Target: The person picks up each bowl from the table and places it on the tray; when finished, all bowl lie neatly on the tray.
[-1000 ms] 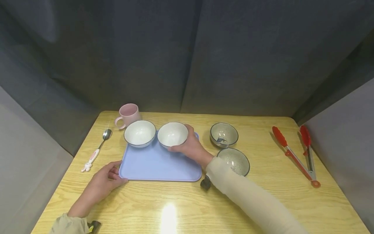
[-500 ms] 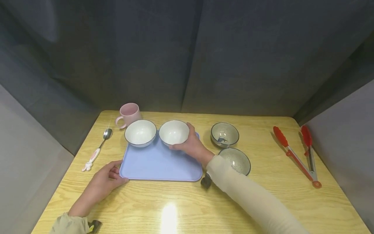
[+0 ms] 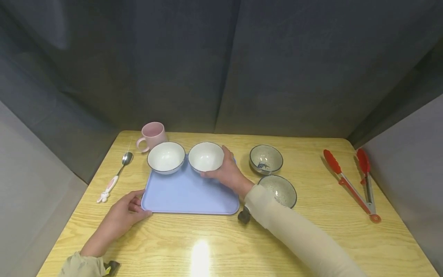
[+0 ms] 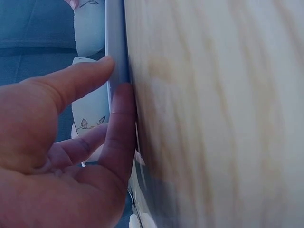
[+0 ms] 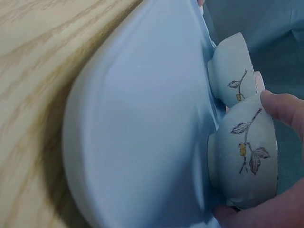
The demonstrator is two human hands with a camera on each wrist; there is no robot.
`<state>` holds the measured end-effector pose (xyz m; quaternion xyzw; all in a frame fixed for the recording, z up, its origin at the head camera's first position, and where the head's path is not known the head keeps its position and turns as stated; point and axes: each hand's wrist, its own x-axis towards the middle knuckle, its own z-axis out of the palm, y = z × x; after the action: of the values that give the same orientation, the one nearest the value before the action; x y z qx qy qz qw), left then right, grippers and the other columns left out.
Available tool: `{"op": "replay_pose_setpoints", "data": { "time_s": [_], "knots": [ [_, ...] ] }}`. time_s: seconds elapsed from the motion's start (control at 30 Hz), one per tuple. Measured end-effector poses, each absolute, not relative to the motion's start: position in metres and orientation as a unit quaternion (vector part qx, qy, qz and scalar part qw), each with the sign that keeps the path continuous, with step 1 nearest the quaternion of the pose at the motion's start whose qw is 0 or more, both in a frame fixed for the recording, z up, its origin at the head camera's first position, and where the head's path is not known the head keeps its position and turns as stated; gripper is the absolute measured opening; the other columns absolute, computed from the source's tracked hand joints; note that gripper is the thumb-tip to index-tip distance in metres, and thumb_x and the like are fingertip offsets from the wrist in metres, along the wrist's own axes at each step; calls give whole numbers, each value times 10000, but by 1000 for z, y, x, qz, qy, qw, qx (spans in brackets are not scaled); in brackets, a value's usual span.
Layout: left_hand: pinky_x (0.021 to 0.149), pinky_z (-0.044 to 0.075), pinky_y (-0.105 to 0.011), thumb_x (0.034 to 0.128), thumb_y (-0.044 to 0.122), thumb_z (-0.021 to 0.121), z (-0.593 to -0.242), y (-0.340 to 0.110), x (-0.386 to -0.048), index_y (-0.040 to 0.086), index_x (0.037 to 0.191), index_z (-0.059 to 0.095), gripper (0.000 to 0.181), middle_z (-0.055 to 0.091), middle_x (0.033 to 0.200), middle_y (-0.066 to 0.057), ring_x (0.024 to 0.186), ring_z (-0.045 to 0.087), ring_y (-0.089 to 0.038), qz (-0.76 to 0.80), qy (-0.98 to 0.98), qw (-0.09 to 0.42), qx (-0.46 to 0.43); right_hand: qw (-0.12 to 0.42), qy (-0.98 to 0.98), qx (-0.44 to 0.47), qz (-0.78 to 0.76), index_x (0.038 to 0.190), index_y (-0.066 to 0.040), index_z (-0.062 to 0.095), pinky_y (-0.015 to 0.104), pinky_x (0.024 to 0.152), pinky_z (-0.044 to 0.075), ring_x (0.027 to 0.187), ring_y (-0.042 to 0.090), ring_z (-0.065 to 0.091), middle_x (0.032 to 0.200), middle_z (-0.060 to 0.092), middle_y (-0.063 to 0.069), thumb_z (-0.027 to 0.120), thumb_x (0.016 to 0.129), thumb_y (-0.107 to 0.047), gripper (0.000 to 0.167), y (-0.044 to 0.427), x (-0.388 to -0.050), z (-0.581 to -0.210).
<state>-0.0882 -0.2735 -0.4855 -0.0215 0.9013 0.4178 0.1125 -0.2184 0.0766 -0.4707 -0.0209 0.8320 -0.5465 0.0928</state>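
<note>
White and round, one bowl [image 3: 205, 157] is gripped by the right hand [image 3: 229, 173]; the left hand [image 3: 122, 213] pinches a blue tray [image 3: 190, 196].

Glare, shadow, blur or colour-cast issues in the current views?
Head: bright glare streak on the table, small highlights in the white bowls; left wrist: bluish cast on the backdrop; right wrist: same cast, tray soft along its near rim, dark shadow beside it.

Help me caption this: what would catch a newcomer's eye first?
Probably the red tongs, open at the right of the table. Next, the blue tray near the middle: the right hand grips one of two white bowls at its far side; the left hand holds the tray's near left corner.
</note>
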Motion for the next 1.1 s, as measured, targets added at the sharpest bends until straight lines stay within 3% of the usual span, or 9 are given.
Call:
{"op": "replay_pose_setpoints", "data": {
  "time_s": [0.27,0.53,0.77,1.1],
  "knots": [
    [763,557,-228,964,232,905,-486,-274,-88,-39,1623,506,816,663,1220,-152,1018,668,-185,413,904,113,-21,79,845,-28,-528,1731,-38,278,571,1349,359,1541,447,498,1696,339,251,1036,752,-212,1250,79,-212,-463],
    [766,561,-222,961,220,910,-487,-274,-89,-45,1619,509,814,668,1220,-158,1003,675,-165,410,906,104,-16,83,866,-25,-492,1708,51,277,546,1357,357,1601,462,459,1701,333,306,981,851,-243,1147,87,-204,-456],
    [761,557,-224,966,236,907,-485,-273,-88,-49,1615,511,813,671,1213,-157,1004,676,-167,407,907,104,-16,98,865,-20,-492,1738,-5,272,538,1325,412,1598,433,468,1701,403,242,973,875,-274,1143,99,-196,-445],
    [766,566,-228,962,238,909,-485,-273,-88,-44,1616,513,814,675,1214,-154,1015,682,-183,414,904,108,-15,108,854,-51,-506,1747,-27,281,503,1359,366,1637,421,437,1724,439,218,990,856,-270,1164,119,-172,-426]
  ]
}}
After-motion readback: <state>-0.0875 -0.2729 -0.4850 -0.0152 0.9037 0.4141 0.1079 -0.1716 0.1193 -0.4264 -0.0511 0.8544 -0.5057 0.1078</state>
